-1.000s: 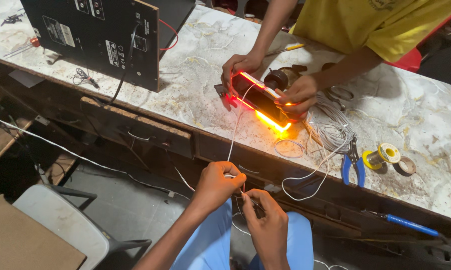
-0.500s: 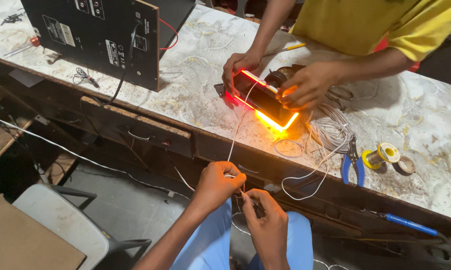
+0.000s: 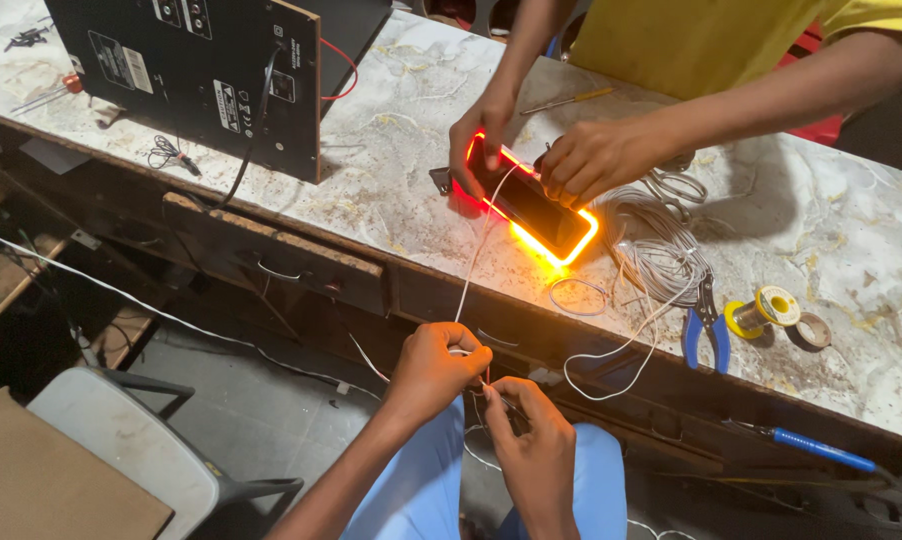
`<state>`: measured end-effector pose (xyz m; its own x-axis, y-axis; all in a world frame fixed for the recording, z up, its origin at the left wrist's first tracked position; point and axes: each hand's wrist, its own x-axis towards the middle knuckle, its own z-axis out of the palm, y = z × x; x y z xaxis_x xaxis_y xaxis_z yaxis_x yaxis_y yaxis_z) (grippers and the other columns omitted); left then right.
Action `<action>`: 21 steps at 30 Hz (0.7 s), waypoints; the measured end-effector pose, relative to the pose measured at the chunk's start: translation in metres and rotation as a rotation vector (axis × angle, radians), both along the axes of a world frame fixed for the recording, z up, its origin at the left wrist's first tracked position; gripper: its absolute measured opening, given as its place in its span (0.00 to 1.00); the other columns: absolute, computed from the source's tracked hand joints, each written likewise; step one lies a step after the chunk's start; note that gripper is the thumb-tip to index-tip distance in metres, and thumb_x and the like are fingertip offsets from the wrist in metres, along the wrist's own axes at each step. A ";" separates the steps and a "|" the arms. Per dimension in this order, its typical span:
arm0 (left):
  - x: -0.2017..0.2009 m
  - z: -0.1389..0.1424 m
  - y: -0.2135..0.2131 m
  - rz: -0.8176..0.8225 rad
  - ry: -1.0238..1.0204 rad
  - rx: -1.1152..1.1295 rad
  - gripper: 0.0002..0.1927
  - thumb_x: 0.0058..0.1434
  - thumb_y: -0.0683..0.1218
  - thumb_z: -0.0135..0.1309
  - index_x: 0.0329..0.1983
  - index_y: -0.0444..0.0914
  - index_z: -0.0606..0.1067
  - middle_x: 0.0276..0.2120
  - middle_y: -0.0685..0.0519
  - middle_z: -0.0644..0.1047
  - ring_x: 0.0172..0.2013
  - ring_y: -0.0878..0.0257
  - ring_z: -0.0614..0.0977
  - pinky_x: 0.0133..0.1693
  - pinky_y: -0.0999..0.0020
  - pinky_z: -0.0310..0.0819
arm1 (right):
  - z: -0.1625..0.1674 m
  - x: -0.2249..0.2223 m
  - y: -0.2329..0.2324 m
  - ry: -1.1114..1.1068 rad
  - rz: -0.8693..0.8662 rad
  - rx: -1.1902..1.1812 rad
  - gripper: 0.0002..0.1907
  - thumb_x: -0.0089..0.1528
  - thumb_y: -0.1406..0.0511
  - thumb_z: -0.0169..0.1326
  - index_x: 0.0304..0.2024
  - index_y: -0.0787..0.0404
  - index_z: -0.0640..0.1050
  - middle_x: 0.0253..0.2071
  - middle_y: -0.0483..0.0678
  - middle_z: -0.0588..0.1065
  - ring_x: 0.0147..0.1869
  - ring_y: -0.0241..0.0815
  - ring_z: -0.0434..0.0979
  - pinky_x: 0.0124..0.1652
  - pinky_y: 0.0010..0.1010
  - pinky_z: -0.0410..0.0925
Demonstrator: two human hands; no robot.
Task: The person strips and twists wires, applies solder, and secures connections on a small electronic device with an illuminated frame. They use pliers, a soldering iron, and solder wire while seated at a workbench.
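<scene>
My left hand (image 3: 437, 368) and my right hand (image 3: 527, 427) meet below the bench edge, both pinching thin white wire (image 3: 474, 270) between the fingertips. The wire runs up over the edge to a dark rectangular panel (image 3: 527, 204) ringed by a glowing red-orange light strip. A person in a yellow shirt across the bench holds that panel with both hands (image 3: 595, 156), one at its far end and one on top.
A marble-patterned workbench (image 3: 391, 190) carries a black speaker cabinet (image 3: 211, 70) at left, a coil of white wire (image 3: 661, 250), blue-handled pliers (image 3: 706, 330), a solder spool (image 3: 766, 310) and a tape ring. A blue-handled tool (image 3: 821, 450) lies on the lower ledge. A grey chair (image 3: 131, 450) stands at lower left.
The other person's hand moved from the panel's near end to its top, and the panel now lies flatter. My hands stay together on the wire.
</scene>
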<state>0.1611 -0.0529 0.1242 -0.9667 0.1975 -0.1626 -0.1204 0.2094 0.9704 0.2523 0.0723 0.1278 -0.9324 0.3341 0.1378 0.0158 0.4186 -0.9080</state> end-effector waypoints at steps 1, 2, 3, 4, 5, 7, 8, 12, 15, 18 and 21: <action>0.001 0.001 0.000 0.001 -0.006 0.004 0.09 0.54 0.44 0.58 0.23 0.32 0.79 0.21 0.51 0.81 0.24 0.68 0.83 0.29 0.70 0.79 | 0.001 0.001 0.000 0.007 0.002 0.004 0.08 0.60 0.68 0.60 0.39 0.66 0.81 0.33 0.48 0.83 0.34 0.32 0.82 0.35 0.25 0.74; 0.002 0.003 0.000 0.002 -0.011 0.009 0.09 0.53 0.44 0.58 0.23 0.32 0.79 0.21 0.51 0.82 0.24 0.68 0.83 0.29 0.70 0.79 | 0.003 0.002 0.000 0.015 0.004 0.009 0.08 0.60 0.68 0.60 0.39 0.67 0.81 0.33 0.48 0.83 0.34 0.31 0.83 0.35 0.25 0.74; 0.002 0.003 0.000 0.001 -0.004 0.003 0.09 0.53 0.44 0.58 0.23 0.32 0.79 0.21 0.51 0.82 0.24 0.68 0.83 0.30 0.70 0.79 | 0.003 0.002 0.000 0.010 -0.001 0.013 0.08 0.60 0.68 0.60 0.39 0.67 0.81 0.32 0.48 0.83 0.34 0.32 0.82 0.35 0.25 0.74; 0.003 0.005 -0.001 0.002 0.001 -0.001 0.09 0.54 0.44 0.58 0.23 0.33 0.79 0.21 0.51 0.82 0.24 0.68 0.83 0.30 0.70 0.79 | 0.005 0.004 0.000 0.004 -0.005 0.017 0.08 0.60 0.67 0.60 0.39 0.67 0.81 0.32 0.48 0.82 0.33 0.32 0.82 0.34 0.25 0.73; 0.004 0.005 -0.001 0.001 0.008 -0.007 0.09 0.54 0.45 0.59 0.23 0.33 0.79 0.21 0.51 0.82 0.24 0.68 0.83 0.30 0.70 0.79 | 0.006 0.004 -0.001 -0.002 -0.009 0.021 0.08 0.60 0.67 0.60 0.39 0.67 0.81 0.31 0.48 0.82 0.32 0.32 0.81 0.34 0.25 0.73; 0.004 0.006 -0.001 -0.001 0.006 -0.001 0.09 0.53 0.44 0.58 0.23 0.32 0.79 0.21 0.51 0.82 0.24 0.68 0.83 0.30 0.70 0.79 | 0.007 0.004 -0.001 -0.024 -0.008 -0.004 0.08 0.60 0.67 0.60 0.39 0.66 0.81 0.30 0.48 0.82 0.31 0.31 0.80 0.32 0.25 0.73; 0.004 0.006 -0.001 -0.001 0.005 0.001 0.09 0.53 0.44 0.58 0.23 0.32 0.79 0.21 0.51 0.82 0.24 0.68 0.83 0.30 0.70 0.79 | 0.008 0.004 -0.001 -0.035 -0.008 -0.016 0.08 0.60 0.67 0.60 0.39 0.66 0.81 0.30 0.48 0.82 0.30 0.31 0.79 0.31 0.25 0.72; 0.004 0.006 0.000 0.005 0.002 -0.016 0.09 0.52 0.44 0.59 0.23 0.32 0.78 0.20 0.50 0.81 0.24 0.68 0.83 0.30 0.70 0.79 | 0.009 0.004 -0.001 -0.033 -0.003 -0.011 0.08 0.60 0.67 0.60 0.39 0.66 0.81 0.29 0.48 0.81 0.29 0.31 0.78 0.31 0.24 0.72; 0.004 0.006 0.001 0.009 -0.029 0.007 0.09 0.52 0.44 0.58 0.23 0.32 0.78 0.20 0.50 0.81 0.24 0.68 0.83 0.30 0.70 0.80 | 0.009 0.005 -0.001 -0.044 -0.008 0.000 0.08 0.60 0.67 0.60 0.39 0.66 0.81 0.29 0.48 0.81 0.29 0.31 0.78 0.31 0.24 0.72; 0.006 0.007 0.001 0.009 -0.021 0.003 0.09 0.52 0.44 0.59 0.23 0.32 0.78 0.20 0.50 0.81 0.24 0.68 0.83 0.30 0.70 0.80 | 0.010 0.007 -0.001 -0.050 -0.010 0.001 0.08 0.60 0.67 0.60 0.39 0.66 0.81 0.29 0.47 0.81 0.29 0.30 0.79 0.30 0.24 0.72; 0.009 0.009 0.000 0.011 -0.018 -0.013 0.09 0.52 0.44 0.59 0.23 0.32 0.78 0.21 0.50 0.81 0.24 0.68 0.83 0.30 0.70 0.79 | 0.013 0.010 -0.001 -0.085 -0.016 -0.016 0.08 0.60 0.66 0.60 0.39 0.66 0.81 0.29 0.47 0.81 0.28 0.31 0.78 0.29 0.25 0.71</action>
<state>0.1706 -0.0527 0.1334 -0.9657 0.1850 -0.1820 -0.1398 0.2203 0.9654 0.2625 0.0709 0.1405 -0.9349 0.3509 0.0527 0.0998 0.4027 -0.9099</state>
